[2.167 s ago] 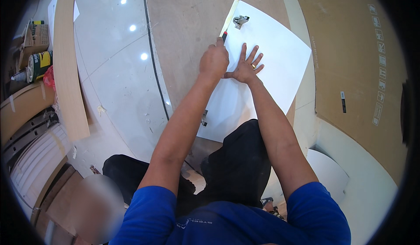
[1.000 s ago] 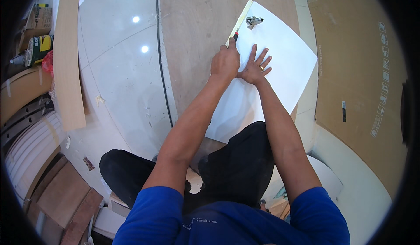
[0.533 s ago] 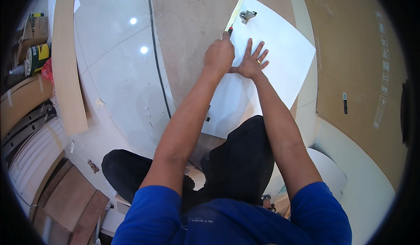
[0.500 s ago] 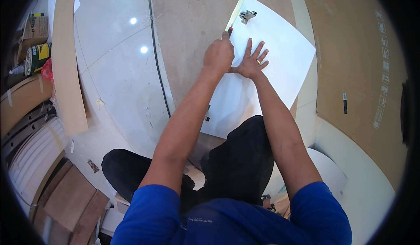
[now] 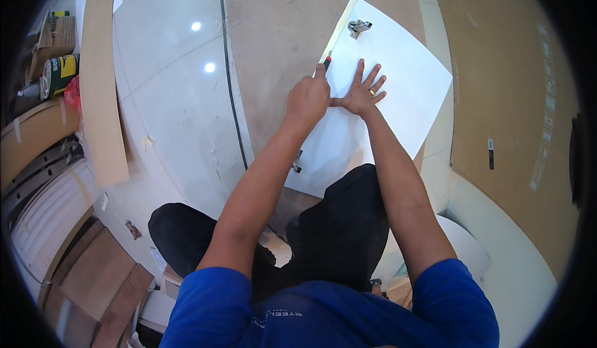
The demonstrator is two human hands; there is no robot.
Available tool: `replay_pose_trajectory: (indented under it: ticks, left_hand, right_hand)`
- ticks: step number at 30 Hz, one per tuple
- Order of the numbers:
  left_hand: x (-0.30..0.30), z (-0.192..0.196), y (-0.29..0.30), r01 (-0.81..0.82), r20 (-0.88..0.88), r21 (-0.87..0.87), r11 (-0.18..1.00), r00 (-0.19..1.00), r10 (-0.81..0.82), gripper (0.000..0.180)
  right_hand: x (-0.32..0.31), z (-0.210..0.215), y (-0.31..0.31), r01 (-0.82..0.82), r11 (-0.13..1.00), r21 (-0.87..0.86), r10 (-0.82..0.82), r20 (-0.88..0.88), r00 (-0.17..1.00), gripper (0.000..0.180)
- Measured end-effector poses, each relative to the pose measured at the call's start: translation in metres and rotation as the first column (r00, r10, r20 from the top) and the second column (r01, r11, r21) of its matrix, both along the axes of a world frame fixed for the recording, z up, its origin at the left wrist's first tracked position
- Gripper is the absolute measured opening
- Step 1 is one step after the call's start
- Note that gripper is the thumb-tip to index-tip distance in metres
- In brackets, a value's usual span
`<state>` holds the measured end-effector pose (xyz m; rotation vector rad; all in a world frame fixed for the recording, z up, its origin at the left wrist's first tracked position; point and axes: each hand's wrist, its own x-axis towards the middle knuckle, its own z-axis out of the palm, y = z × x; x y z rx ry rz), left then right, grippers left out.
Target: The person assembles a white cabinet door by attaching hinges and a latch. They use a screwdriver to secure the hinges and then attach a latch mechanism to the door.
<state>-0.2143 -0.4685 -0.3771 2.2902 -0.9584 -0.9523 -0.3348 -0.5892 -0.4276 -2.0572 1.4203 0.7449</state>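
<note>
My left hand (image 5: 307,104) is closed around a slim red-and-black tool (image 5: 327,62) that looks like a utility knife. Its tip lies against the long left edge of a white panel (image 5: 404,68), where a cream strip (image 5: 341,27) runs along the side. My right hand (image 5: 362,94), with a ring on one finger, presses flat on the panel with fingers spread. A metal cabinet hinge (image 5: 359,28) is fixed near the panel's far corner. Another hinge (image 5: 297,161) shows partly behind my left forearm, near the closer end.
Brown board (image 5: 267,49) lies under the panel on the tiled floor. A large cardboard sheet (image 5: 485,99) is at right. Along the left are a long wooden strip (image 5: 102,99), a can (image 5: 60,74), a carton (image 5: 53,40) and wood offcuts (image 5: 99,283).
My left hand and the tool have slid a little toward me along the panel's edge. The whole view has shifted slightly; my right hand stays at the same spot on the panel.
</note>
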Motion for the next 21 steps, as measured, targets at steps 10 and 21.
replay_pose_trajectory:
  ticks: [10, 21]
  left_hand:
    - [-0.004, -0.001, 0.006, -0.011, 0.0, -0.002, 1.0, 1.0, 0.011, 0.046]
    - [-0.017, 0.009, 0.04, 0.009, 0.001, 0.03, 1.0, 1.0, -0.009, 0.048]
  right_hand:
    - [-0.004, -0.007, -0.001, -0.016, 1.0, -0.022, 0.016, 0.009, 1.0, 0.177]
    - [-0.003, -0.006, 0.001, -0.026, 0.999, -0.048, 0.026, 0.008, 1.0, 0.179]
